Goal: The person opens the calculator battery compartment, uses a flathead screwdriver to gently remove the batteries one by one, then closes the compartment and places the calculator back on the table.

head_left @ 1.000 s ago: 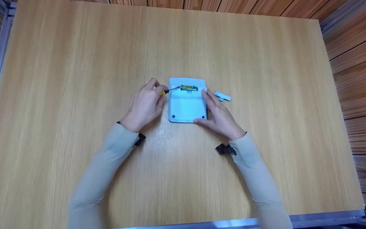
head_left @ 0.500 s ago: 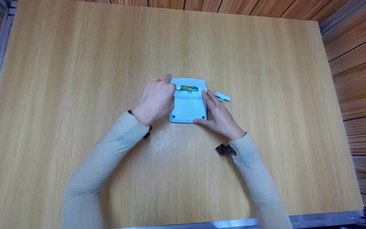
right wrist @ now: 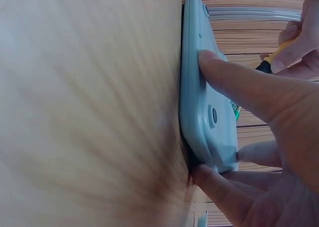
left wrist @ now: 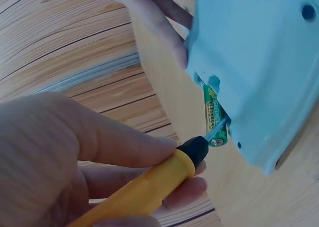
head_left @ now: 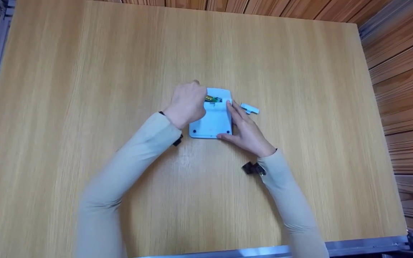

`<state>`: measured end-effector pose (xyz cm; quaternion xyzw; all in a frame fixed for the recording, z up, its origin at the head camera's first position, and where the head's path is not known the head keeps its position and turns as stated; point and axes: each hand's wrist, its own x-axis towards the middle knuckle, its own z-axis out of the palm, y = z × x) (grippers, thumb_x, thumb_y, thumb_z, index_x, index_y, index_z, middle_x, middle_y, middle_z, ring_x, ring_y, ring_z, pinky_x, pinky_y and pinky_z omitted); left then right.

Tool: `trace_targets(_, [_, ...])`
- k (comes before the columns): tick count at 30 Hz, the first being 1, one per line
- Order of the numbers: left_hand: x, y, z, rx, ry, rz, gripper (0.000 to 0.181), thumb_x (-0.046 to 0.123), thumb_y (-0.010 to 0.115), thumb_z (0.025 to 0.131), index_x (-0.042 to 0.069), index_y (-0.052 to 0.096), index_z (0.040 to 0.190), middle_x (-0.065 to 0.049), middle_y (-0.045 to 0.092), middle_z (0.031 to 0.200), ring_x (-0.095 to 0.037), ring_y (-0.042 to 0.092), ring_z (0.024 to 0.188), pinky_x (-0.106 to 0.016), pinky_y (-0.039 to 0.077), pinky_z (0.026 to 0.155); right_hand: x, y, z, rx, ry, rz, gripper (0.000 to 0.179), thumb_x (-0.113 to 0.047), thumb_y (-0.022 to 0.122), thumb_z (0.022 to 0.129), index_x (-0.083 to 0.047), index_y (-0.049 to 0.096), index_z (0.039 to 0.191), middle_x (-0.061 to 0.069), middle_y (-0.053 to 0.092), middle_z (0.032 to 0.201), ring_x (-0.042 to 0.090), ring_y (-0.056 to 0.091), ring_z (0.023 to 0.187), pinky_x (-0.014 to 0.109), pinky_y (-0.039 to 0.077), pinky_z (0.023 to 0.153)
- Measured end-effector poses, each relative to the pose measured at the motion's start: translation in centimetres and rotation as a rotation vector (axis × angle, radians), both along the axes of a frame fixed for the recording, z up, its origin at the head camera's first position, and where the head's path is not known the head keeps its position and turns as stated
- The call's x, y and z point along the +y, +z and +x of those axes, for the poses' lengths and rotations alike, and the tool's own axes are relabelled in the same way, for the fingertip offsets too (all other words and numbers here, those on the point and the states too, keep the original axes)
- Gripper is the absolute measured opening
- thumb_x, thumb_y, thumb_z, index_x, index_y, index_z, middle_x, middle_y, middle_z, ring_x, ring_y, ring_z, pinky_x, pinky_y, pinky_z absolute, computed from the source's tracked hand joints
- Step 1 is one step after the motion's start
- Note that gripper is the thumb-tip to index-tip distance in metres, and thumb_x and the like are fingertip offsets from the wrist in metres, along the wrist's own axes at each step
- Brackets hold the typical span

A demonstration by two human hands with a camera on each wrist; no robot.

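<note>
A light blue calculator (head_left: 212, 122) lies face down on the table, its battery slot uncovered. In the left wrist view, a green battery (left wrist: 213, 112) sticks out of the slot at a tilt. My left hand (head_left: 188, 104) grips the yellow handle of a screwdriver (left wrist: 149, 187), whose metal tip reaches into the slot beside the battery's end. From the head view, this hand hides the screwdriver and the calculator's upper left. My right hand (head_left: 247, 134) holds the calculator, thumb at its near edge and fingers along its right side.
The small light blue battery cover (head_left: 250, 108) lies on the wooden table (head_left: 120, 71), just right of the calculator beyond my right fingers. A metal rail (head_left: 364, 245) runs along the table's near edge. Wood-panelled walls stand behind and at the sides.
My left hand has moved right and slightly away, over the calculator's left part, with the screwdriver. The battery's visible part now looks tilted. My right hand stays in place.
</note>
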<state>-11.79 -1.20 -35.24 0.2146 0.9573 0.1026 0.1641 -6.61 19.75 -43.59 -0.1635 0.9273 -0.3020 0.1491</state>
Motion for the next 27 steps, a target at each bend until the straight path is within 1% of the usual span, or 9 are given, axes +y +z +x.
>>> trace_targets(4, [-0.4, -0.4, 0.5, -0.003, 0.035, 0.03, 0.023, 0.008, 0.056, 0.089, -0.001, 0.067, 0.107, -0.016, 0.061, 0.101, -0.019, 0.05, 0.062, -0.025, 0.036, 0.05, 0.0, 0.0, 0.0, 0.01, 0.002, -0.014, 0.098, -0.033, 0.075, 0.082, -0.015, 0.012, 0.155, 0.014, 0.013, 0.16, 0.032, 0.021, 0.145, 0.043, 0.029, 0.113])
trace_targets(6, [-0.8, -0.7, 0.8, -0.002, 0.052, 0.063, 0.024, 0.007, 0.054, 0.09, -0.002, 0.066, 0.108, -0.017, 0.06, 0.102, -0.02, 0.051, 0.061, -0.025, 0.036, 0.049, 0.0, -0.1, 0.0, 0.014, 0.004, -0.015, 0.098, -0.033, 0.075, 0.082, -0.014, 0.013, 0.155, 0.015, 0.013, 0.16, 0.032, 0.021, 0.145, 0.043, 0.029, 0.113])
trace_targets(12, [-1.7, -2.3, 1.5, 0.008, 0.105, 0.229, 0.029, 0.013, 0.053, 0.096, -0.004, 0.063, 0.116, -0.016, 0.059, 0.096, -0.021, 0.054, 0.065, -0.026, 0.039, 0.053, 0.0, -0.2, 0.0, 0.011, 0.006, -0.007, 0.098, -0.035, 0.075, 0.082, -0.015, 0.013, 0.155, 0.014, 0.012, 0.16, 0.033, 0.021, 0.145, 0.044, 0.029, 0.113])
trace_targets(15, [-1.9, -3.0, 1.7, 0.005, 0.139, 0.288, 0.031, 0.017, 0.054, 0.097, -0.003, 0.062, 0.119, -0.015, 0.06, 0.098, -0.021, 0.056, 0.068, -0.027, 0.042, 0.056, -0.1, -0.2, 0.0, 0.006, 0.006, 0.0, 0.098, -0.035, 0.075, 0.082, -0.015, 0.013, 0.155, 0.015, 0.013, 0.16, 0.033, 0.021, 0.145, 0.045, 0.029, 0.113])
trace_targets(20, [-2.1, -3.7, 1.9, 0.007, 0.175, 0.346, 0.03, 0.017, 0.055, 0.096, -0.002, 0.064, 0.117, -0.015, 0.061, 0.105, -0.022, 0.058, 0.074, -0.03, 0.047, 0.06, -0.1, -0.1, 0.1, 0.019, 0.009, -0.002, 0.096, -0.034, 0.074, 0.083, -0.013, 0.014, 0.155, 0.017, 0.014, 0.159, 0.034, 0.021, 0.144, 0.045, 0.03, 0.112])
trace_targets(24, [-2.3, -4.2, 2.0, 0.004, 0.209, 0.395, 0.029, 0.017, 0.056, 0.096, -0.001, 0.065, 0.116, -0.016, 0.062, 0.11, -0.021, 0.058, 0.075, -0.031, 0.048, 0.061, -0.1, 0.0, 0.1, 0.026, 0.009, -0.009, 0.096, -0.033, 0.075, 0.083, -0.011, 0.015, 0.154, 0.019, 0.015, 0.158, 0.035, 0.022, 0.144, 0.046, 0.03, 0.112])
trace_targets(27, [-2.5, -4.5, 2.0, -0.02, 0.243, 0.436, 0.029, 0.017, 0.057, 0.095, 0.0, 0.065, 0.118, -0.015, 0.063, 0.111, -0.02, 0.057, 0.077, -0.029, 0.046, 0.061, -0.1, 0.0, 0.1, 0.021, 0.004, -0.006, 0.097, -0.033, 0.075, 0.082, -0.011, 0.015, 0.154, 0.018, 0.016, 0.158, 0.034, 0.023, 0.144, 0.045, 0.03, 0.112])
